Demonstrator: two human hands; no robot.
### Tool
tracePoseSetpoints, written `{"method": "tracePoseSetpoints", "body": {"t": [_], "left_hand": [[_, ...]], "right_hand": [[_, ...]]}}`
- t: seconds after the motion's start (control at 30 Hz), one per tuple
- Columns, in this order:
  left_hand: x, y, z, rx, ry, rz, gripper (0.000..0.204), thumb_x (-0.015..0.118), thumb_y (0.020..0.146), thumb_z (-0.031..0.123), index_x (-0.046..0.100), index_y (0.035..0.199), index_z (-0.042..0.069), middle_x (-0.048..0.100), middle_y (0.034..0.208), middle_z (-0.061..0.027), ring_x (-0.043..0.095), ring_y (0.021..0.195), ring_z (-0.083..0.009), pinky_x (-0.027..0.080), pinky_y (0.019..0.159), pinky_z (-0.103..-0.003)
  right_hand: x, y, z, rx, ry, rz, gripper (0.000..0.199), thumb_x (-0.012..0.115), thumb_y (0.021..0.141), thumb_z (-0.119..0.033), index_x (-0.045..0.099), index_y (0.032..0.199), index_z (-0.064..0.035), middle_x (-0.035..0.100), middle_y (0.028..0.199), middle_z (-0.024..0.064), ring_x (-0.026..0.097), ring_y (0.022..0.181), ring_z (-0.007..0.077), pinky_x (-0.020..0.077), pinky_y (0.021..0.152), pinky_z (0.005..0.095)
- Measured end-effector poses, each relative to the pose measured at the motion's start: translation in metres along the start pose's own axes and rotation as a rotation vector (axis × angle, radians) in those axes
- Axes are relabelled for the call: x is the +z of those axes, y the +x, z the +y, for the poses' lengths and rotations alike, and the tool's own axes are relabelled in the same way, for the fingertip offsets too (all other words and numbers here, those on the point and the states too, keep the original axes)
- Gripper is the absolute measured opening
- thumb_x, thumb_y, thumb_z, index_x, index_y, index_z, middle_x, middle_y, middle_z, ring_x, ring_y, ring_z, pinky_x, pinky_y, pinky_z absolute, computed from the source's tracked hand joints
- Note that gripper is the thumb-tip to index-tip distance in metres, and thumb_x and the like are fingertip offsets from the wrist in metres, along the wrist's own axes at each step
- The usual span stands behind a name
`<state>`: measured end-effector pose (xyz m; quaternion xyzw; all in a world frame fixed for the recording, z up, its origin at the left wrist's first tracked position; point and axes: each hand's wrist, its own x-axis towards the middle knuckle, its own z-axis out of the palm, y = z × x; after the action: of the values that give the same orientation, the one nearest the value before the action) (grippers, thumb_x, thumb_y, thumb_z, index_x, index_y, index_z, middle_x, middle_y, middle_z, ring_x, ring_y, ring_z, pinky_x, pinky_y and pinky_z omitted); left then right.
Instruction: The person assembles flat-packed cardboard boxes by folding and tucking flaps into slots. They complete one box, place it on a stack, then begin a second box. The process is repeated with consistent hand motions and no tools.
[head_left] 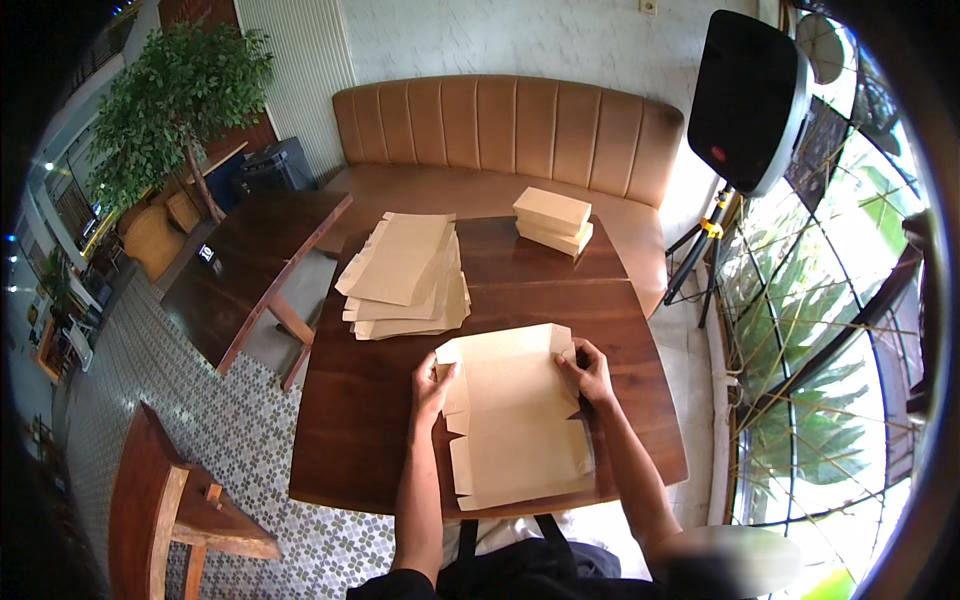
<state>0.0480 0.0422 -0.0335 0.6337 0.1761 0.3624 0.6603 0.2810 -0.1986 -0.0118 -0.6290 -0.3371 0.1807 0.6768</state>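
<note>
An unfolded brown cardboard box blank [515, 420], with notched flaps along its sides, lies in front of me near the table's front edge. My left hand [432, 388] grips its far left corner, thumb on top and fingers round the edge. At the far right corner, my right hand [588, 372] pinches the side flap the same way. Beyond my left hand is a loose stack of flat cardboard blanks [405, 265]. Two folded cardboard boxes [553, 212] are stacked at the table's far right.
The dark wooden table [350, 420] stands before a brown padded bench [510, 130]. A second table [255, 260] is at the left, with a wooden chair [150, 500] nearer me. A black speaker on a stand [748, 105] and a netted window [810, 380] are at the right.
</note>
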Motion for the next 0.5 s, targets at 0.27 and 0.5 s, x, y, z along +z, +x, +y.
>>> {"method": "tracePoseSetpoints", "body": {"t": [0.27,0.5], "left_hand": [[0.001,-0.009,0.006,0.018,-0.223,0.004,0.050,0.077,0.093,0.000,0.058,0.139,-0.003,0.069,0.123,-0.0097,0.066,0.113,-0.0166,0.053,0.100,-0.033],[-0.004,-0.007,0.003,-0.005,-0.166,0.090,0.039,0.075,0.095,0.002,0.061,0.131,0.002,0.070,0.122,-0.0053,0.066,0.110,-0.0152,0.053,0.098,-0.033]], "right_hand": [[0.009,0.003,0.011,-0.045,-0.140,0.216,0.036,0.083,0.091,-0.018,0.068,0.118,0.0002,0.074,0.097,0.0043,0.066,0.087,0.0103,0.0538,0.082,0.0278],[-0.002,0.005,0.015,0.009,0.078,0.013,0.041,0.081,0.092,-0.009,0.062,0.129,-0.0017,0.071,0.102,0.0038,0.065,0.093,0.0101,0.0544,0.084,0.0269]]}}
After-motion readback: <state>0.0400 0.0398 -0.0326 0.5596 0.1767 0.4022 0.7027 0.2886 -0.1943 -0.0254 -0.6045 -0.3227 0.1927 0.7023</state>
